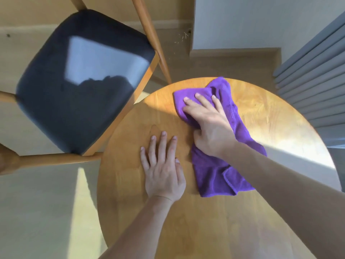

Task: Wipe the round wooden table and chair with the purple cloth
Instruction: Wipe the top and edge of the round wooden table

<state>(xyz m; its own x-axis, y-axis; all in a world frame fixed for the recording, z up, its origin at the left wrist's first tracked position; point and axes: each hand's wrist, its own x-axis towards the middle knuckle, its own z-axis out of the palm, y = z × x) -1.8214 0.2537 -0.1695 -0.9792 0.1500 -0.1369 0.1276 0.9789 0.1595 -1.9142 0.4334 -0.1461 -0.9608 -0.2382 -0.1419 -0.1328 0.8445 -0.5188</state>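
The round wooden table (130, 184) fills the lower middle of the head view, lit by sun across its far part. A purple cloth (214, 176) lies crumpled on it, stretching from the far edge toward me. My right hand (209, 126) presses down on the cloth's far part, fingers spread over it and thumb tucked under a fold. My left hand (164, 169) rests flat on bare wood just left of the cloth, fingers apart, holding nothing. The chair (80, 81), with a dark padded seat and light wooden frame, stands to the left, its corner close to the table's rim.
Pale floor (41, 212) surrounds the table on the left. A grey ribbed curtain or panel (313, 75) hangs at the right beyond the table. A white wall corner (233, 25) and skirting stand behind, with small debris on the floor near it.
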